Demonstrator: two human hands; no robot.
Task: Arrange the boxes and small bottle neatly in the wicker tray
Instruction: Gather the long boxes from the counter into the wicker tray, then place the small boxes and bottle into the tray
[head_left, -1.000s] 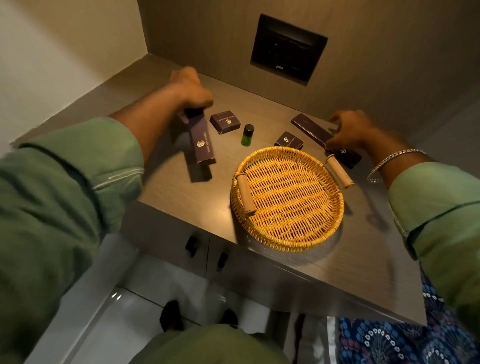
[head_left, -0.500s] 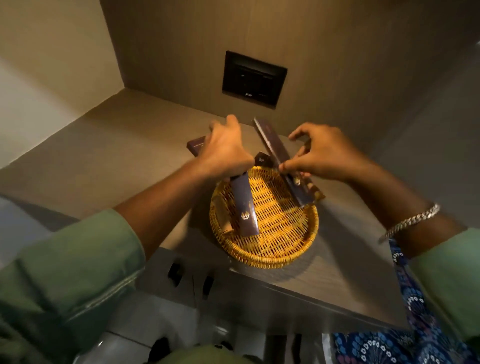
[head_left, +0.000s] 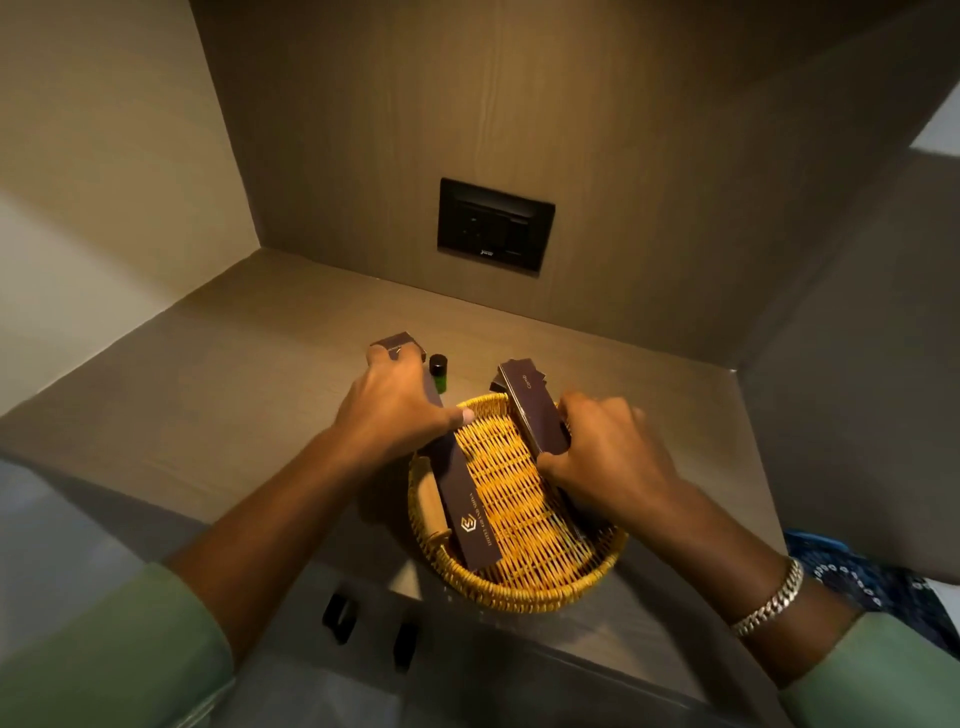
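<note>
A round yellow wicker tray (head_left: 524, 590) with wooden handles sits near the counter's front edge. My left hand (head_left: 397, 408) grips a long dark purple box (head_left: 470, 512) whose lower end rests inside the tray on its left side. My right hand (head_left: 605, 457) holds a second long dark box (head_left: 532, 408), tilted over the tray's far right rim. Behind my left hand, on the counter, stand a small dark box (head_left: 397, 341) and a small green bottle (head_left: 438, 371) with a black cap. Another small dark box (head_left: 497, 386) is mostly hidden behind the tilted box.
The brown counter (head_left: 249, 374) sits in a corner, with walls at the left and back. A black socket panel (head_left: 494, 224) is on the back wall. Dark drawer handles (head_left: 340, 618) show below the front edge. A blue patterned cloth (head_left: 862, 577) lies at the right.
Both hands carried a long box from the counter to the tray. Since half a second ago the left box has dropped lower into the tray and the right box has moved toward the tray's right side.
</note>
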